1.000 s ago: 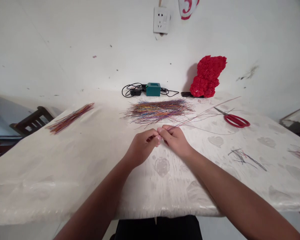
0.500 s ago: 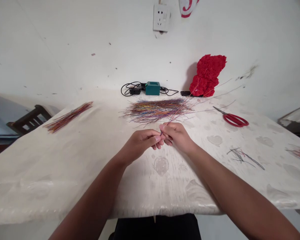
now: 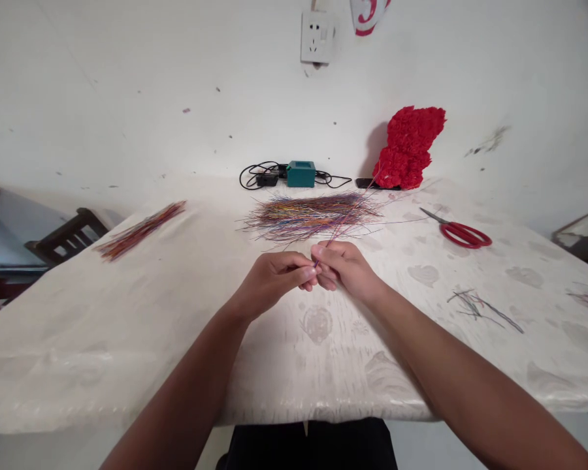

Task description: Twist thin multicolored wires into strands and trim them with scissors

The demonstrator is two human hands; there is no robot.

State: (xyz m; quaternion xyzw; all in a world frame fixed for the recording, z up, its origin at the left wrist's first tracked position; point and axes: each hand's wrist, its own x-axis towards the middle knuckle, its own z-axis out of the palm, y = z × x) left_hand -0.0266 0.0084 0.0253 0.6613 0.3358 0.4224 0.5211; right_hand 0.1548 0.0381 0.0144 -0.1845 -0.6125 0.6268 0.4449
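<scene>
My left hand [image 3: 273, 279] and my right hand [image 3: 345, 267] meet at the fingertips above the middle of the white table [image 3: 127, 307]. Both are closed in a pinch on the near ends of a few thin coloured strands [image 3: 342, 226]. These strands rise from my fingers and fan out to the far right. Just behind my hands lies a wide loose pile of multicoloured strands [image 3: 310, 216].
A narrower bundle of strands [image 3: 140, 229] lies at the far left. Red-handled scissors [image 3: 458, 230] lie to the right, with cut scraps [image 3: 480, 305] nearer. Against the wall are a teal box with black cables [image 3: 300, 174], a red fluffy object [image 3: 408, 147] and a socket [image 3: 316, 37]. A dark chair [image 3: 66, 238] stands left.
The held strands lay low across the table towards the scissors; now they are lifted and point up over the pile. My hands shifted slightly away from me.
</scene>
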